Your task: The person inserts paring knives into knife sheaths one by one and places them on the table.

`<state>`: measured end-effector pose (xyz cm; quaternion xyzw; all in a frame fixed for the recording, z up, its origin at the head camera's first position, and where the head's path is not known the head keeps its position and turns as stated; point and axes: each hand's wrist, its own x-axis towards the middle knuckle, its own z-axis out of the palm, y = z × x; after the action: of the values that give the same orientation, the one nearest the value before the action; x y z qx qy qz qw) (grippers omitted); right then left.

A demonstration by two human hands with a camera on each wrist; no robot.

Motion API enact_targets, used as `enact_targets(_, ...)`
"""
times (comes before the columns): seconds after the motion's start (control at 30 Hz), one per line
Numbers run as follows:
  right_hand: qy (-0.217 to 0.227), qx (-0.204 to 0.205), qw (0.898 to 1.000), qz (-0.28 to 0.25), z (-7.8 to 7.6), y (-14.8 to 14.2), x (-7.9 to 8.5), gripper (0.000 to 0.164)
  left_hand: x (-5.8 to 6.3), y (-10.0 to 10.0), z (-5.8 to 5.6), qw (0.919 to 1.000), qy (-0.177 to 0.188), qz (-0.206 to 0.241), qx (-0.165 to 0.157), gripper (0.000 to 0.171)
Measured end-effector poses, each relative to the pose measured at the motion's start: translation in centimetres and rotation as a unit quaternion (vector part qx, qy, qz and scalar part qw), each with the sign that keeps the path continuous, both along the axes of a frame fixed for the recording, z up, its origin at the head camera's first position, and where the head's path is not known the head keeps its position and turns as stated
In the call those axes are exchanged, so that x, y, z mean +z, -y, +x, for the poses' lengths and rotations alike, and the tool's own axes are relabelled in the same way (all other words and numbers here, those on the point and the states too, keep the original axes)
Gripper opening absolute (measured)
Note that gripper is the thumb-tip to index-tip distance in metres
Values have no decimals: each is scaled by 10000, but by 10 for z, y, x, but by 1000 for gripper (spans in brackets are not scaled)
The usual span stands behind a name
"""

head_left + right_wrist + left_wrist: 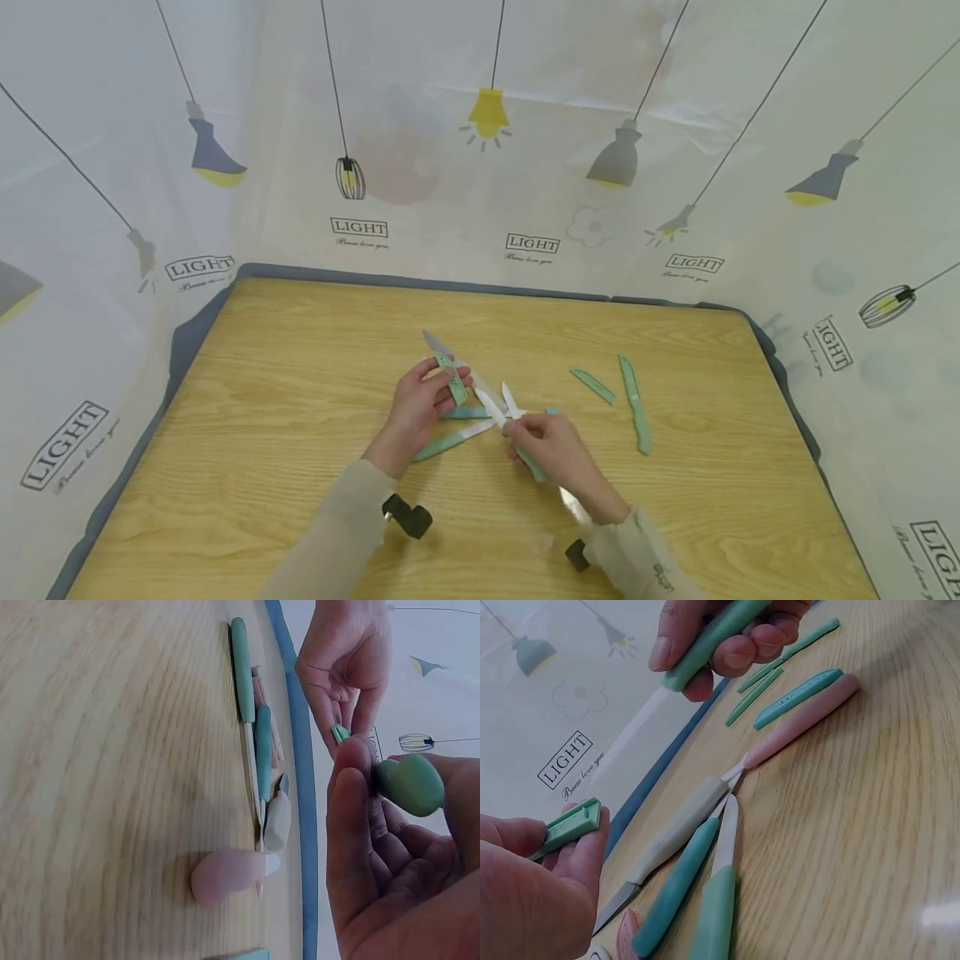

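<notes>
My left hand (423, 404) pinches a green knife sheath (452, 380) between thumb and fingers, raised over the table. The sheath's open end (591, 814) shows in the left wrist view. My right hand (558, 450) grips a green-handled knife (531, 464), its white blade (491, 408) pointing toward the left hand. Blade and sheath are apart. Below lie crossed knives: a white-handled one (679, 831), a teal one (676, 889), another green one (714, 915) and a pink one (802, 721). The right wrist view shows the held handle (412, 784) end-on.
A teal sheath (799, 697) lies beside the pink handle, and a pink sheath (627, 936) near the white-handled knife. Farther right on the wooden table (712, 467) are a loose green sheath (592, 386) and a green knife (636, 408). A printed curtain (450, 183) stands behind.
</notes>
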<state>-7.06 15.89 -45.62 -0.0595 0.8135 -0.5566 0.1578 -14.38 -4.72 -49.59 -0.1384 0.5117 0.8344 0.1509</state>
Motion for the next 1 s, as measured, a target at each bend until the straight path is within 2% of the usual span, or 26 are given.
enact_targets(0.07,-43,74,10000,20,1,2,0,26,1,-1,0,10000,-25,22,-16,42)
enact_targets(0.17,-55,162,9998,47,-2,0,-14,27,3,-2,0,10000,-65,62,-42,44)
enact_targets(0.2,-49,166,9998,66,-2,1,-14,26,3,-2,0,9999,-77,69,-41,43)
enact_targets(0.33,-116,226,9996,101,-6,-2,-31,34,4,-3,0,9998,-139,107,-32,44)
enact_targets(0.53,-66,295,9994,166,-5,-1,-31,39,4,-4,-1,9997,-179,178,8,46)
enact_targets(1.0,1,242,9991,345,-5,3,-29,40,4,-7,-1,9994,-166,279,-92,47)
